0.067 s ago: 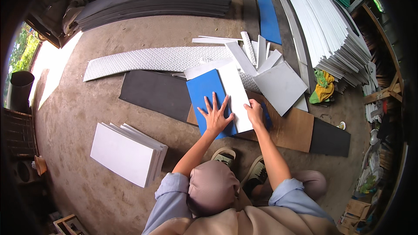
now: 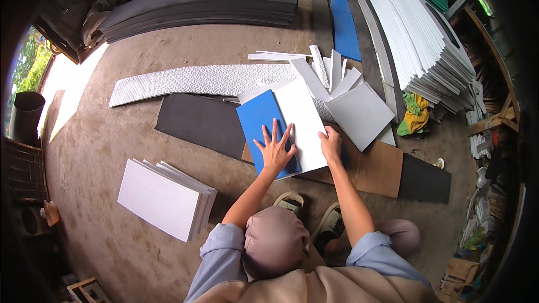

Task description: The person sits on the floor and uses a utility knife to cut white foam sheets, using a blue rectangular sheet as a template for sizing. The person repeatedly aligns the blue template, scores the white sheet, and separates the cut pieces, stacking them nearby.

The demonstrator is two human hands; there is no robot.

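Note:
My left hand [image 2: 274, 150] lies with fingers spread on a blue rectangular sheet [image 2: 257, 111], pressing it flat. Partly under or beside the blue sheet is a white sheet [image 2: 303, 115]; I cannot tell exactly how they overlap. The right edge of that white sheet is pinched between the thumb and fingers of my right hand [image 2: 331, 145]. Beneath both lies a brown board [image 2: 377, 169] on the floor, along with dark grey sheets [image 2: 197, 122]. A little blue shows just right of my right hand.
A stack of white panels [image 2: 160, 197] rests on the floor at left. White offcuts [image 2: 314, 76], a grey square panel [image 2: 362, 113] and an embossed silver strip [image 2: 196, 81] lie beyond my hands. Farther off are black sheets [image 2: 208, 3], a tall white stack [image 2: 415, 33] and a yellow-green cloth [image 2: 415, 115].
The blue sheet and my left hand have slid slightly left. My right hand has moved a little right with the white sheet's edge, so more of its white face shows.

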